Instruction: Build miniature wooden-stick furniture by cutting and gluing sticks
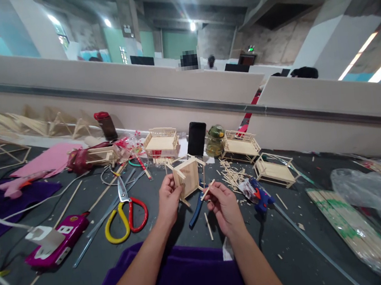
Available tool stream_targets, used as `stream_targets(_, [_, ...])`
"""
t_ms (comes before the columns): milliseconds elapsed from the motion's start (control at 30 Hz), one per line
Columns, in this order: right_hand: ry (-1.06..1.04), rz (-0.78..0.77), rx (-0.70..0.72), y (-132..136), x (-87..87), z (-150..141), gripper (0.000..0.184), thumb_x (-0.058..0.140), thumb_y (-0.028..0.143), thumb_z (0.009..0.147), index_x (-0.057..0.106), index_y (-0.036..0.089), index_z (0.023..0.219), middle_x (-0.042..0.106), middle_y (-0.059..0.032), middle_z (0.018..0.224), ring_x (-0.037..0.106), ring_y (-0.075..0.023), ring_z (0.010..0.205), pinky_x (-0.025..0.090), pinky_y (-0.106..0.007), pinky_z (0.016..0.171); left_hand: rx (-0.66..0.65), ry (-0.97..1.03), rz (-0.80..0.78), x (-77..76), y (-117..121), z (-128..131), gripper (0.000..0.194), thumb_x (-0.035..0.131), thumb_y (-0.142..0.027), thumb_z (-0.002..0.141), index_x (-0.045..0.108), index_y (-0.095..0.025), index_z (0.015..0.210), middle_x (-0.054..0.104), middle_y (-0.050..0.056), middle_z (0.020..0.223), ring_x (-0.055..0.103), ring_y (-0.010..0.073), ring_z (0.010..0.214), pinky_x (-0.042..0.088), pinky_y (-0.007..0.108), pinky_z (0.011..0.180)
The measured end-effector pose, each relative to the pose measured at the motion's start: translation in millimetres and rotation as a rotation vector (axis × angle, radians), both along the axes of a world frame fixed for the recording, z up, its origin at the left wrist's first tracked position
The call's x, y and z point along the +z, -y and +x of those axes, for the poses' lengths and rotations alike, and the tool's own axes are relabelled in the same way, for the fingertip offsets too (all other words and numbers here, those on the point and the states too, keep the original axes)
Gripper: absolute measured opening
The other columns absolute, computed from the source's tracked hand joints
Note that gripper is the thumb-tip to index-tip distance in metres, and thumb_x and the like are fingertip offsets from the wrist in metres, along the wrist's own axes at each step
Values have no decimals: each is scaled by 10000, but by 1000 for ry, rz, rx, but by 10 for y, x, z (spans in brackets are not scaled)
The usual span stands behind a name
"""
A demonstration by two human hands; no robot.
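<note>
My left hand [170, 200] grips a small wooden-stick model [188, 177] by its left side, tilted so a flat panel of light sticks shows. Between the thumb and fingers of my right hand [224, 204] is a short wooden stick [208, 189], close to the model's right side. Behind the stick and model, blue-handled pliers [195, 213] lie on the dark table, partly hidden. Another thin stick [209, 226] rests in front of them. A blue glue gun [262, 197] lies just right of my right hand.
Scissors [125, 208] with yellow and red handles and a purple power strip [58, 241] lie left. Similar stick models [240, 145] stand behind, near a phone [197, 138] and a jar [215, 141]. Bagged sticks [354, 227] lie right; purple cloth [190, 274] lies in front.
</note>
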State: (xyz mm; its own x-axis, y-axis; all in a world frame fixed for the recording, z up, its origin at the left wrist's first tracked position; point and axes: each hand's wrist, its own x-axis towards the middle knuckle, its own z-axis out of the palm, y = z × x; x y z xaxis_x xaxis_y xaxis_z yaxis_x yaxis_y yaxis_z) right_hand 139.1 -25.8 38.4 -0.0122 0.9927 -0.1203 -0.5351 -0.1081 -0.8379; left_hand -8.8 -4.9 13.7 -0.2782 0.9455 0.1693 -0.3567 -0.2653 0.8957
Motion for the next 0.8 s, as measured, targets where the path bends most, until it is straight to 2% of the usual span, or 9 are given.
stream_targets(167, [-60, -25, 5, 8, 12, 6, 240, 798, 313, 660, 619, 172, 736, 668, 1, 700, 574, -80, 552, 414, -127, 400, 38, -36, -26, 25, 14, -6, 285, 644, -137, 671, 595, -191, 946, 685, 4, 861, 619, 148, 775, 458, 235, 719])
stream_targets(400, [-94, -64, 11, 18, 38, -106, 244, 808, 309, 653, 620, 167, 717, 661, 4, 698, 568, -73, 550, 411, -123, 401, -10, -8, -56, 57, 29, -46, 343, 702, -176, 670, 640, -183, 1008, 709, 35, 966, 644, 174, 875, 471, 263, 797])
stream_targets(633, [-90, -73, -21, -12, 252, -264, 268, 821, 318, 640, 625, 156, 724, 658, -8, 698, 563, -81, 550, 417, -138, 414, -50, 141, -175, 125, 85, -69, 459, 741, -230, 671, 635, -180, 1115, 723, 59, 994, 674, 212, 893, 505, 298, 782])
stream_targets(800, [-84, -78, -61, 19, 348, -366, 261, 802, 341, 671, 622, 159, 726, 600, 17, 589, 448, -48, 453, 306, -122, 370, -81, 186, -222, 143, 95, -76, 414, 753, -270, 678, 653, -172, 1068, 732, 62, 964, 685, 218, 866, 513, 299, 765])
